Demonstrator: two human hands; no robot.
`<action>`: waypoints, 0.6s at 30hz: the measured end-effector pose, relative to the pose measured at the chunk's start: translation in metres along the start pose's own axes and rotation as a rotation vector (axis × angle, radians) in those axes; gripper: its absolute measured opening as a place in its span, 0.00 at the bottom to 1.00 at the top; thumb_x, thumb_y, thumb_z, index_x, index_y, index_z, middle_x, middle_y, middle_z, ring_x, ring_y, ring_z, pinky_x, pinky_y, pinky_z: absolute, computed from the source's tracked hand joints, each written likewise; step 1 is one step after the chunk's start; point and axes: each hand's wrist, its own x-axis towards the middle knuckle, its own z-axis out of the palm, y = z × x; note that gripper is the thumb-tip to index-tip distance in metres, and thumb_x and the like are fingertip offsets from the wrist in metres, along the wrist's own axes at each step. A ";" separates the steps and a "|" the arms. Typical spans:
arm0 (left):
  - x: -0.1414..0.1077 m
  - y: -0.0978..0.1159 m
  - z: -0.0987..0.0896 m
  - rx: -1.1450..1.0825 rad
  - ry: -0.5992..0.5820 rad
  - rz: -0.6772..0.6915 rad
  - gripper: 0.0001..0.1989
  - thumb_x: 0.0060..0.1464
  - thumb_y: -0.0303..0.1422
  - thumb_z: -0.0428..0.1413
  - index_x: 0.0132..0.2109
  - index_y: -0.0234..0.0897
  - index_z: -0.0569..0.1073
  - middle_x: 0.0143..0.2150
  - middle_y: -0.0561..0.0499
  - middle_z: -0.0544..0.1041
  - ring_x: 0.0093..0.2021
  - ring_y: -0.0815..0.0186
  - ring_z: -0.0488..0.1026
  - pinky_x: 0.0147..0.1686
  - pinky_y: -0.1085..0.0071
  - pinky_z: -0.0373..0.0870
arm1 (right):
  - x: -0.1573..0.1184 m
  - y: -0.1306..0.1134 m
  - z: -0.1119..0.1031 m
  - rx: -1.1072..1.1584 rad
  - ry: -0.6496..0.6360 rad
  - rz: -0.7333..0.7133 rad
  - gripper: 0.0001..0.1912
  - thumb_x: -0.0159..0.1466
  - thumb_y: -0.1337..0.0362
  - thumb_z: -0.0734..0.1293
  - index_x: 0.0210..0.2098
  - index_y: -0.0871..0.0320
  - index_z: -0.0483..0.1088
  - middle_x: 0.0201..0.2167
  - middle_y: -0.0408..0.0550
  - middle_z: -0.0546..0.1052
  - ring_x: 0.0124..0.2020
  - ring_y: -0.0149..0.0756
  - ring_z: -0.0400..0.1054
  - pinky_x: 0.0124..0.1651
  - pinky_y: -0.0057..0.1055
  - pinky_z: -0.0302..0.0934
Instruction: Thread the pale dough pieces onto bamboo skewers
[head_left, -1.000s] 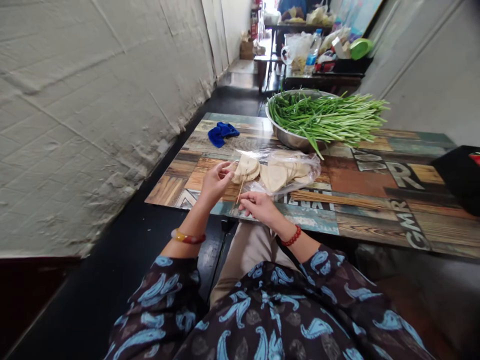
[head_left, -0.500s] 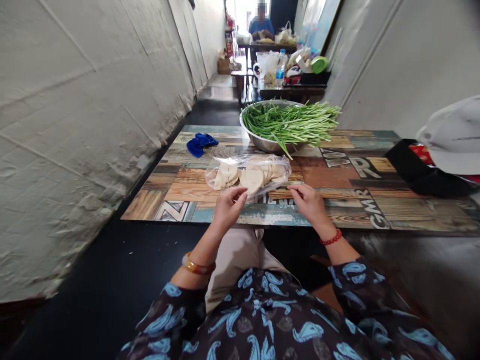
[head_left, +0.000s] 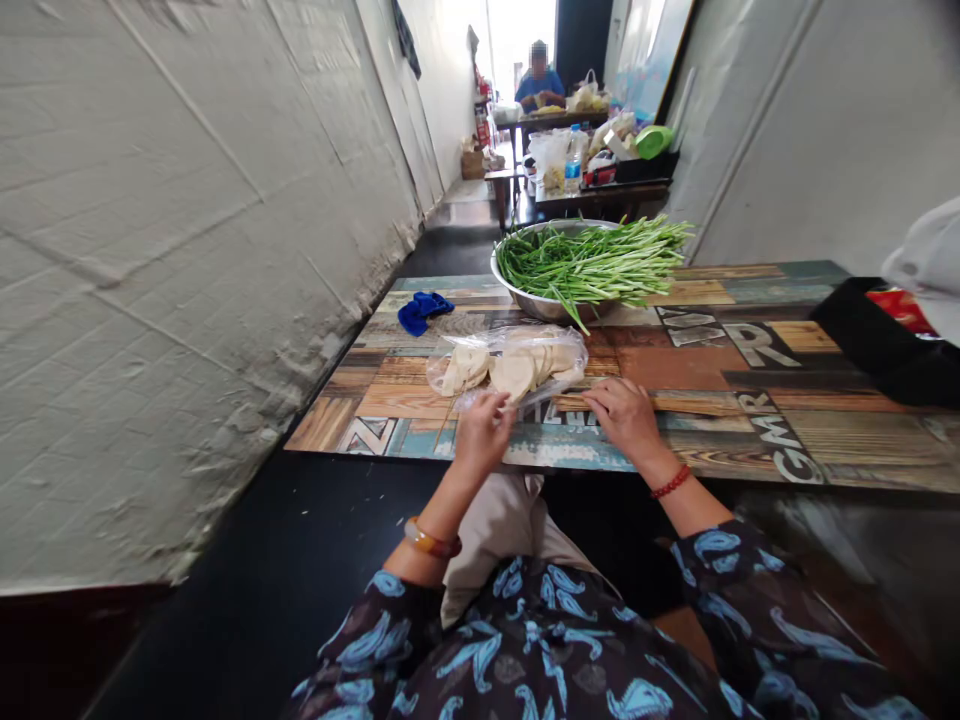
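Note:
A clear plastic bag (head_left: 480, 345) lies on the patterned table (head_left: 420, 400) with several pale, flat round slices (head_left: 517, 372) in and on it. My left hand (head_left: 484, 430) is closed at the near edge of the bag, fingertips pinched together; thin sticks show to its left, and whether it grips one is too small to tell. To the right, my right hand (head_left: 624, 415) is closed over the left end of a bundle of thin wooden sticks (head_left: 694, 403) lying on the table. What its fingertips hold is hidden.
Behind the bag stands a metal bowl (head_left: 536, 305) heaped with long green stalks (head_left: 592, 262). A blue cloth (head_left: 424, 312) lies at the left, a black box (head_left: 862, 345) at the right. A person (head_left: 538, 85) sits at a far table.
The view has shifted, so the scene sits lower and further right. My right hand has come down onto the stick bundle. My left hand remains by the bag, with thin sticks now visible beside it.

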 end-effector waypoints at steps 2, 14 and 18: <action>0.007 -0.021 -0.016 0.049 0.060 -0.067 0.12 0.58 0.32 0.53 0.47 0.35 0.75 0.39 0.46 0.75 0.32 0.67 0.72 0.34 0.71 0.70 | 0.001 0.000 -0.002 -0.051 0.001 0.000 0.10 0.68 0.62 0.64 0.36 0.55 0.78 0.38 0.50 0.78 0.40 0.42 0.65 0.39 0.36 0.51; 0.005 0.017 0.037 -0.106 -0.021 -0.004 0.10 0.59 0.30 0.53 0.44 0.35 0.76 0.36 0.48 0.74 0.33 0.68 0.71 0.36 0.72 0.69 | -0.001 -0.003 -0.007 -0.021 -0.019 -0.045 0.11 0.69 0.65 0.62 0.40 0.55 0.77 0.38 0.49 0.77 0.42 0.41 0.65 0.42 0.36 0.52; 0.016 0.033 0.067 -0.005 -0.026 0.075 0.11 0.60 0.29 0.52 0.48 0.36 0.76 0.39 0.45 0.74 0.41 0.63 0.72 0.43 0.67 0.69 | -0.001 -0.004 -0.009 0.004 -0.010 -0.067 0.11 0.69 0.65 0.61 0.38 0.56 0.75 0.37 0.50 0.77 0.42 0.42 0.66 0.44 0.37 0.54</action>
